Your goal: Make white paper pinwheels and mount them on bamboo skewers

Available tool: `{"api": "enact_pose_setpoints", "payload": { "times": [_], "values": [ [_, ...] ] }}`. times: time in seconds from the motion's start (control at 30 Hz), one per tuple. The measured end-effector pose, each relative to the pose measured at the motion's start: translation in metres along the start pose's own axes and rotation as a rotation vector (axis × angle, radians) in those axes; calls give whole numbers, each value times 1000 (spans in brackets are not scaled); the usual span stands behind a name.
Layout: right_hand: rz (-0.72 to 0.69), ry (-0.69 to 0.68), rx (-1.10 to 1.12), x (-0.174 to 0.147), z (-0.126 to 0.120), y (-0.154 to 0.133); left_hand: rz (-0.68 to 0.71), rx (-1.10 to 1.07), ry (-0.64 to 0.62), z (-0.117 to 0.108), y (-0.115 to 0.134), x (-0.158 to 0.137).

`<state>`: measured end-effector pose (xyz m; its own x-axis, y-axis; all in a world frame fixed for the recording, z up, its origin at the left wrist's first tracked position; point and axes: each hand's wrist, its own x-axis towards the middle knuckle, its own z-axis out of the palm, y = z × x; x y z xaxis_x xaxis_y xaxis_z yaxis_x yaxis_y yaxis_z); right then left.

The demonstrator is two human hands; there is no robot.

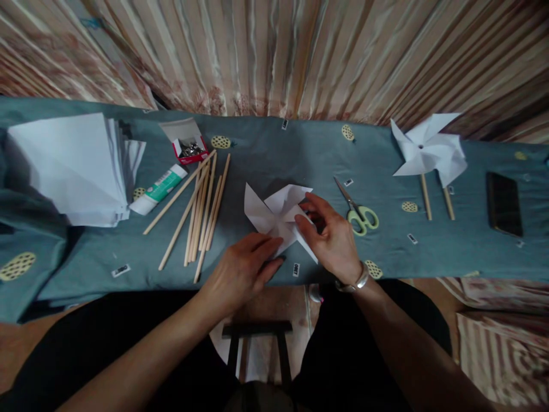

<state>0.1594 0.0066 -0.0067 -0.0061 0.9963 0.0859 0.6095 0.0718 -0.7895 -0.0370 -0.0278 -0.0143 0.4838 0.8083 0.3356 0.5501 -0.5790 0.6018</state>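
Place: a room, probably in a home
Curtain (274, 57): pleated, patterned, hanging right behind the counter
Counter (300, 157): draped in blue-green cloth (381, 252) printed with pineapples, homely rather than industrial
Phone (505, 204): lying on the cloth
Scissors (364, 220): ordinary household-looking pair, green handles
Floor (274, 300): tan, below the counter's edge

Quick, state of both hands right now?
Left hand: touching the nearer paper pinwheel; grip cannot be told.
Right hand: partly closed, holding that pinwheel's right side.
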Motion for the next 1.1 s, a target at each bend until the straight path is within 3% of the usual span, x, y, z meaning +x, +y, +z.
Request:
{"api": "enact_pose_setpoints", "payload": {
  "times": [0.13, 0.4, 0.63, 0.83, 0.97, 1.1],
  "values": [
    [61, 4, 43, 0, 1, -2, -104, -116, 44, -12, -7, 1],
    [168, -21, 320, -1, 4, 6, -507, -227, 140, -34, -26, 5],
    [204, -95, 245, -5, 3, 5, -518, -294, 137, -32, -30, 1],
    [284, -120, 584, -2, 0, 4, -552, -503, 262, -19, -35, 0],
    [330, -86, 671, 0, -3, 6, -590, -708, 337, -15, -33, 4],
    [364, -48, 728, 2, -5, 6, -704, -928, 323, -16, -25, 9]
  ]
}}
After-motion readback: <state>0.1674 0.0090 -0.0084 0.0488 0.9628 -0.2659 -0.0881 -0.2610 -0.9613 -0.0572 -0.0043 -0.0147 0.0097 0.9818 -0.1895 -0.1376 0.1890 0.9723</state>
